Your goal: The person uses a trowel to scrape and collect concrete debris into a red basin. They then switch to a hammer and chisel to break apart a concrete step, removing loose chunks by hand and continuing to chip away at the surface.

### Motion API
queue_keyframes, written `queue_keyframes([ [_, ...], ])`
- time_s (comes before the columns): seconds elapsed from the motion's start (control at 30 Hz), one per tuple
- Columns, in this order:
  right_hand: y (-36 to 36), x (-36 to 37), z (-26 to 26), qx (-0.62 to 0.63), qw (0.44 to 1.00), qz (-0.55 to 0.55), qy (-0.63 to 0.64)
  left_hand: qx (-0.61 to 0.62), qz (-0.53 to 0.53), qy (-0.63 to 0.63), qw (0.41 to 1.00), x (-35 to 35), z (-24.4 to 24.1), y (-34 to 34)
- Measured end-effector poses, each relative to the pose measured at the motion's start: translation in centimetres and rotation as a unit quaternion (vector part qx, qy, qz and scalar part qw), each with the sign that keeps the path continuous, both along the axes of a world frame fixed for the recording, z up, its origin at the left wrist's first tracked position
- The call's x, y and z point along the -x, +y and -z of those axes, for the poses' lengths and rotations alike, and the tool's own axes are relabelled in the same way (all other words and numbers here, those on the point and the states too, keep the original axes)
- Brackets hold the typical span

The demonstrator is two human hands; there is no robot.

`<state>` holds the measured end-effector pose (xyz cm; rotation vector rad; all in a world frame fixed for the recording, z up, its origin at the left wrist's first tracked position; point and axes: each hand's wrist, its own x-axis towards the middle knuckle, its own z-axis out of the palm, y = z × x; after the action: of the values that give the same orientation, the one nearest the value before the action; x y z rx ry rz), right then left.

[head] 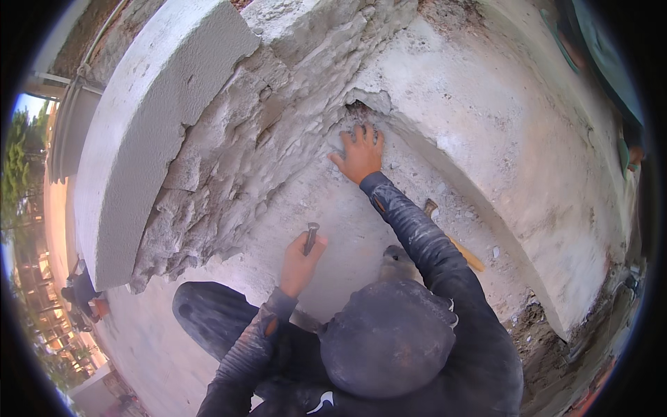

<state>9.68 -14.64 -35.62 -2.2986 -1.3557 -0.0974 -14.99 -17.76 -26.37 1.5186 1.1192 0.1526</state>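
My left hand (300,263) grips a short steel chisel (311,237) whose mushroomed end points up above the fingers. Palm down and fingers spread, my right hand (361,155) rests on the dusty, rubble-strewn surface just below a broken hollow (358,106) in the concrete. Beside my right forearm lies a hammer, its head (430,208) and yellowish wooden handle (467,254) showing on either side of the sleeve; the forearm hides part of it.
A rough, chipped concrete face (224,140) rises at left beside a smooth slab edge (156,114). At right runs a curved concrete ledge (500,172). Loose chips lie along its foot. Another person (81,292) is at the far left; part of someone shows at upper right.
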Motion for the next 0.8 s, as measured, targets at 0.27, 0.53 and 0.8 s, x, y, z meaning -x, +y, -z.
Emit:
queue_keyframes([
  [0.27, -1.0, -0.6, 1.0, -0.011, 0.998, -0.058, 0.017, -0.033, 0.018, -0.01, 0.999, 2.6, 0.0, 1.3],
  [0.53, -13.1, 1.9, -4.5, -0.167, 0.873, 0.172, 0.425, 0.011, 0.076, -0.042, 0.996, -0.5, 3.6, 1.2],
  [0.8, -37.3, 2.6, -12.4, -0.431, 0.57, 0.506, 0.483, 0.001, 0.116, -0.031, 0.993, -4.4, 1.9, -0.9],
])
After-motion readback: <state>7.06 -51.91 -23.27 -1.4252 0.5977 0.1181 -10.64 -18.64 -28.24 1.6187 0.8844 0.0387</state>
